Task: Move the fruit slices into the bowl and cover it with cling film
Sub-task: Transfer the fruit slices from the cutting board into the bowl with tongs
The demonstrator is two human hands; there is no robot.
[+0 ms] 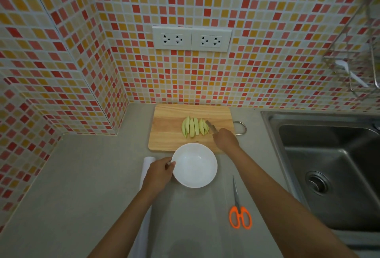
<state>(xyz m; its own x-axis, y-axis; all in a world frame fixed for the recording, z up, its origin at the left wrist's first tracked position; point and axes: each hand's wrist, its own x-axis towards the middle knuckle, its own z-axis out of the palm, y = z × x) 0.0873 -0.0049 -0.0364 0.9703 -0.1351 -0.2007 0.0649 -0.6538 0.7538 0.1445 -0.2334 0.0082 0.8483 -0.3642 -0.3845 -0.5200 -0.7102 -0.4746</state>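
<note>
Several pale green fruit slices lie side by side on a wooden cutting board at the back of the counter. A white bowl, with nothing in it, stands just in front of the board. My left hand grips the bowl's left rim. My right hand holds a metal utensil whose tip touches the right end of the slices. A roll of cling film lies on the counter under my left forearm, mostly hidden.
Orange-handled scissors lie on the grey counter to the right of the bowl. A steel sink fills the right side. Tiled walls with two sockets close off the back and left. A wire rack hangs at upper right.
</note>
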